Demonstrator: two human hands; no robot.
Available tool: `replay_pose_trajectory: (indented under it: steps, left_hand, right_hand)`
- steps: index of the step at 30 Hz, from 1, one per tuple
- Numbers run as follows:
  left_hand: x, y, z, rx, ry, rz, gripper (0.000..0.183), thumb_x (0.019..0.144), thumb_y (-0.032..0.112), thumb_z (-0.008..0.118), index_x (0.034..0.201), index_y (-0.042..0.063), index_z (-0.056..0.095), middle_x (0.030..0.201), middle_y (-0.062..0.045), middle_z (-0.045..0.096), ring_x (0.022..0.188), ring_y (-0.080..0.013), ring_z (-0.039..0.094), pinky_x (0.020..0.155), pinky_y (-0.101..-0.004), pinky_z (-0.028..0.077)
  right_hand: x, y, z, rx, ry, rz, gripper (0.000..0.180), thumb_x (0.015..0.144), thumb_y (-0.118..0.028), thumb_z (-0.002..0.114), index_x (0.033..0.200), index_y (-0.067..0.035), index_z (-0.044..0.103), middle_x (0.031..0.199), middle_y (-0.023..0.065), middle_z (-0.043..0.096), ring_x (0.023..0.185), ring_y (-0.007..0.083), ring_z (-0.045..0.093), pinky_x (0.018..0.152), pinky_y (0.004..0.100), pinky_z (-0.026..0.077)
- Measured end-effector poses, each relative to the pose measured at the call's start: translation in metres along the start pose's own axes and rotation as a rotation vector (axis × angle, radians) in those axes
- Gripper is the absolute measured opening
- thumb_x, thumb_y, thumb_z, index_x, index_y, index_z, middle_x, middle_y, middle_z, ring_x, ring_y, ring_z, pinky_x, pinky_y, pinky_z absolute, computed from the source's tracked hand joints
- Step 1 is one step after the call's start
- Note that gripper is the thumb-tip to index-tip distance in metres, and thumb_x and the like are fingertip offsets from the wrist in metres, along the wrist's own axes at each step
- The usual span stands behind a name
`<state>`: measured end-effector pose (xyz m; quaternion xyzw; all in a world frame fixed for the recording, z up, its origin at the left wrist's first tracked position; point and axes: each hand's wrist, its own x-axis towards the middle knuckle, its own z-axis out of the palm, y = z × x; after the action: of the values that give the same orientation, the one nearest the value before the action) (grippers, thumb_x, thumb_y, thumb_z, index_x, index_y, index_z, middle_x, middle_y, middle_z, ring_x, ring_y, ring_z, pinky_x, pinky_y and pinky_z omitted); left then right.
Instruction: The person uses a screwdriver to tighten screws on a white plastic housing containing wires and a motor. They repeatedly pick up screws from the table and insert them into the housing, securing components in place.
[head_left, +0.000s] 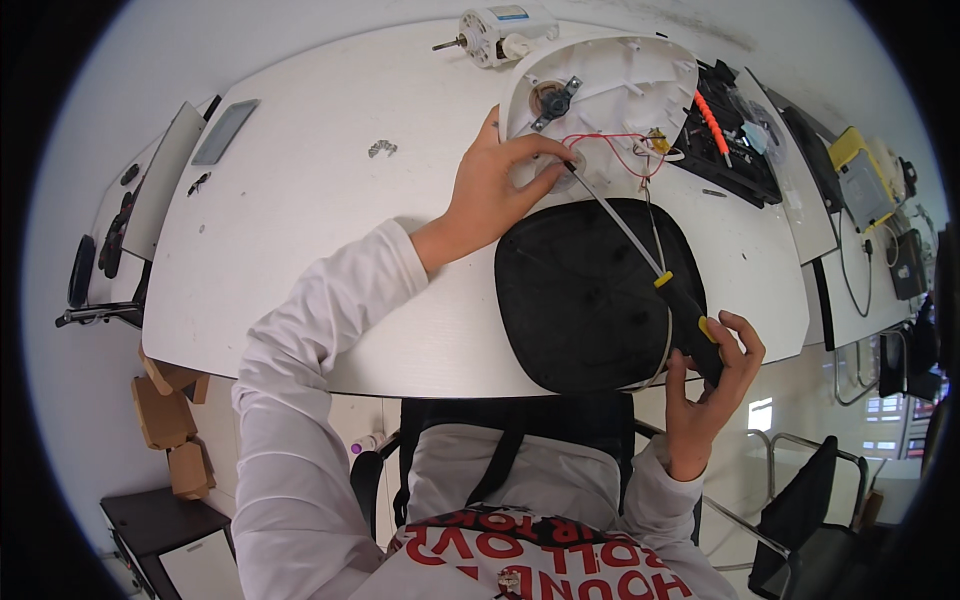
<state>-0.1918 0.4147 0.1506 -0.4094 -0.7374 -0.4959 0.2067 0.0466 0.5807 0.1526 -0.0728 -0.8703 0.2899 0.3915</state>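
A screwdriver (619, 225) with a long metal shaft and a black-and-yellow handle slants across the view. My right hand (709, 405) holds its handle between thumb and fingers, near the table's front edge. My left hand (495, 180) pinches the dark tip end with thumb and index finger; whether a screw is there too is too small to tell. Just beyond is an upturned white plastic housing (622, 75), with a black bracket (555, 103) fixed inside and red wires (611, 139) running across it. Below the shaft lies a black plastic base plate (577, 300).
A white electric motor (510, 34) stands at the back. At right are an open black tool case (731, 161) and an orange spiral-shafted tool (712, 127). Several small screws (382, 148) lie in a cluster on the white table (322, 187), with a grey tray (225, 131) far left.
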Motion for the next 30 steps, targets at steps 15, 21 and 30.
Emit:
replay_pose_trajectory:
  steps: [15, 21, 30]
  left_hand:
    - [-0.002, 0.002, 0.000, -0.028, 0.009, -0.012, 0.029, 0.072, 0.009, 0.067, 0.099, 0.019, 0.061, 0.112, -0.012, 0.048, 0.097, -0.0307, 0.054, 0.078, -0.0351, 0.046]
    - [-0.003, 0.000, 0.002, -0.025, 0.010, -0.040, 0.030, 0.073, 0.011, 0.068, 0.100, 0.020, 0.061, 0.114, -0.012, 0.045, 0.096, -0.0305, 0.055, 0.077, -0.0352, 0.047]
    - [-0.003, 0.012, 0.000, -0.031, 0.004, -0.093, 0.033, 0.069, -0.001, 0.067, 0.097, 0.014, 0.062, 0.108, -0.009, 0.050, 0.102, -0.0285, 0.049, 0.087, -0.0358, 0.042]
  right_hand:
    - [0.016, -0.039, -0.013, -0.171, 0.049, -0.208, 0.029, 0.078, -0.001, 0.058, 0.107, -0.004, 0.058, 0.116, 0.0144, 0.045, 0.066, 0.0136, 0.046, 0.060, 0.0248, 0.039]
    - [0.019, -0.060, -0.026, -0.152, -0.055, -0.187, 0.030, 0.075, 0.003, 0.059, 0.104, -0.005, 0.058, 0.110, 0.0150, 0.046, 0.080, 0.0209, 0.052, 0.066, 0.0293, 0.043]
    - [0.031, -0.060, -0.008, -0.222, -0.097, -0.095, 0.017, 0.085, -0.006, 0.051, 0.098, -0.002, 0.061, 0.094, 0.0130, 0.054, 0.073, 0.0220, 0.056, 0.058, 0.0278, 0.043]
